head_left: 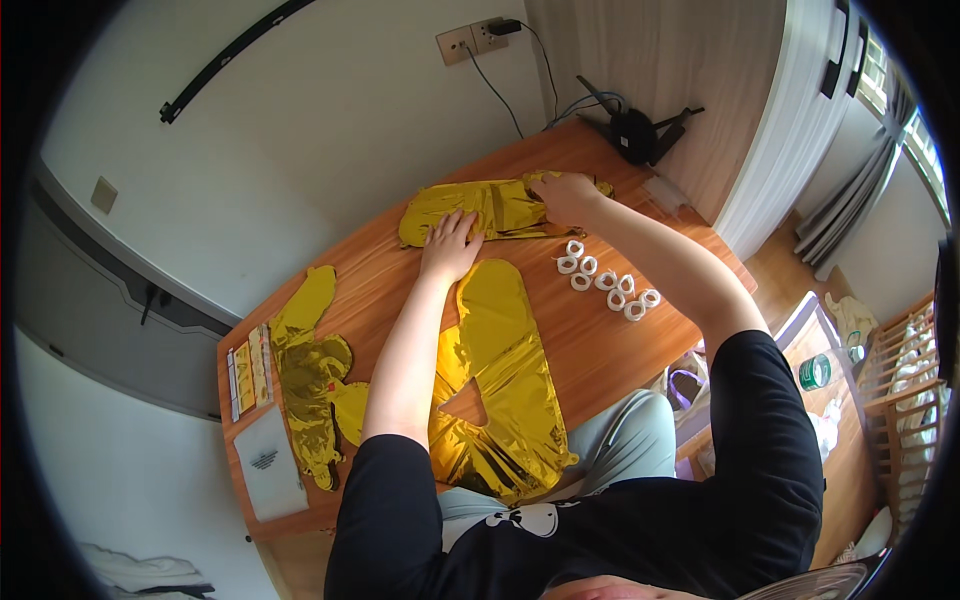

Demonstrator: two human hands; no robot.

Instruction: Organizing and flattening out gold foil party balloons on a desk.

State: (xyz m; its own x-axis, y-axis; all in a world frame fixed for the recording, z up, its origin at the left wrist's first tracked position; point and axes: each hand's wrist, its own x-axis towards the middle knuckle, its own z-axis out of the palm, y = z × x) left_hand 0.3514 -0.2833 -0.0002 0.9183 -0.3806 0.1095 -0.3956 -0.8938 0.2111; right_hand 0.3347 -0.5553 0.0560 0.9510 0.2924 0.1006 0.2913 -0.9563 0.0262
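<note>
A flat gold foil balloon (490,208) lies across the far side of the wooden table. My left hand (452,245) rests on its near left part, palm down with fingers stretched out. Over its right part, my right hand (568,198) has its fingers curled and pressed onto the foil, seemingly pinching it; the fingertips are partly hidden. Closer to me lies a larger flat gold foil balloon (505,340) with a triangular hole, its near end at the table edge by my lap. Another crumpled gold foil balloon (312,365) is left of my left forearm.
Several small white ribbon rolls (608,281) sit on the right of the table (600,350). A black router (633,135) with cables stands at the far right corner. At the left edge lie a printed package (250,372) and a whitish plastic sleeve (268,465). A wall borders the far side.
</note>
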